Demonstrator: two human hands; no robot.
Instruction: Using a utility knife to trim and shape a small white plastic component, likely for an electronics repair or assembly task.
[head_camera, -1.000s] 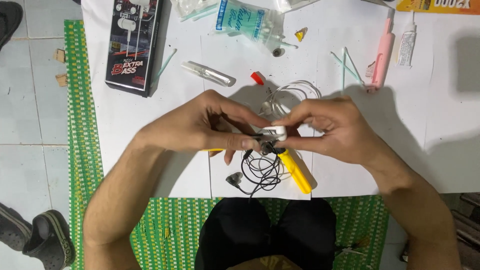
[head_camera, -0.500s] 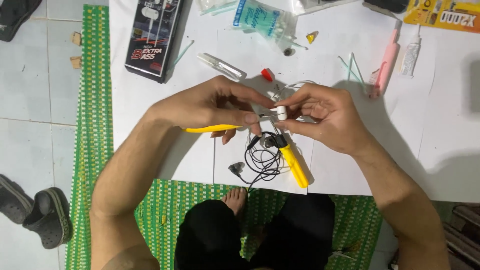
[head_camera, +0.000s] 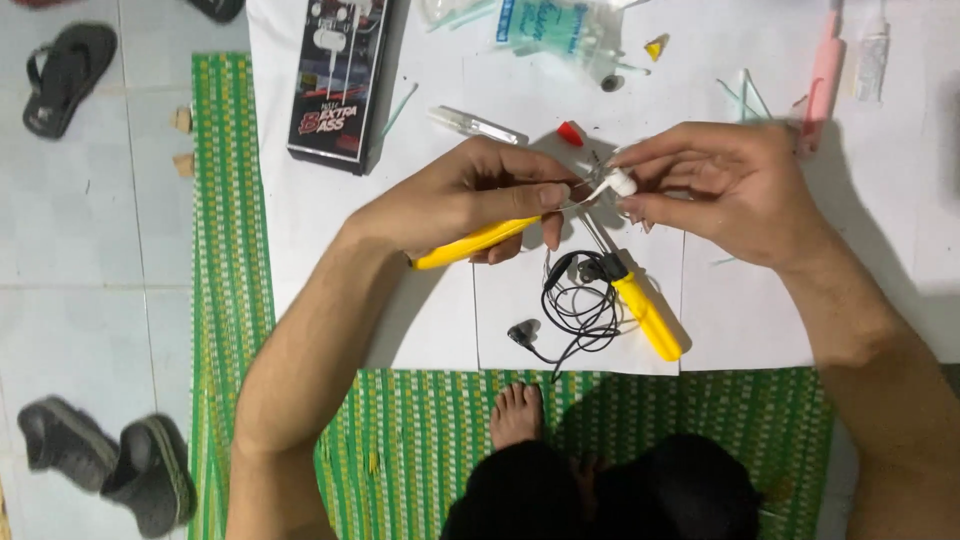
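Note:
My left hand (head_camera: 470, 195) grips a yellow-handled tool (head_camera: 470, 243), its thin metal tip pointing right at a small white earphone piece (head_camera: 620, 183). My right hand (head_camera: 720, 190) pinches that white piece between thumb and fingers, above the white paper sheets (head_camera: 300, 250). Just below the hands, a second yellow-handled screwdriver (head_camera: 648, 318) lies on the paper beside a coiled black earphone cable (head_camera: 580, 305), which ends in a black earbud (head_camera: 522, 333).
A black product box (head_camera: 340, 80), a clear tube (head_camera: 475, 125), a red cap (head_camera: 570, 133), a plastic bag (head_camera: 560, 30), a pink tool (head_camera: 825, 70) and a small bottle (head_camera: 872, 45) lie at the far side. My foot (head_camera: 517, 412) rests on a green mat (head_camera: 230, 250). Sandals (head_camera: 65, 75) and shoes (head_camera: 110, 465) sit on the tiles at the left.
My hands have risen off the black cable and drawn slightly apart. The yellow handle in my left hand now shows fully, and the white piece is held clear of the coil.

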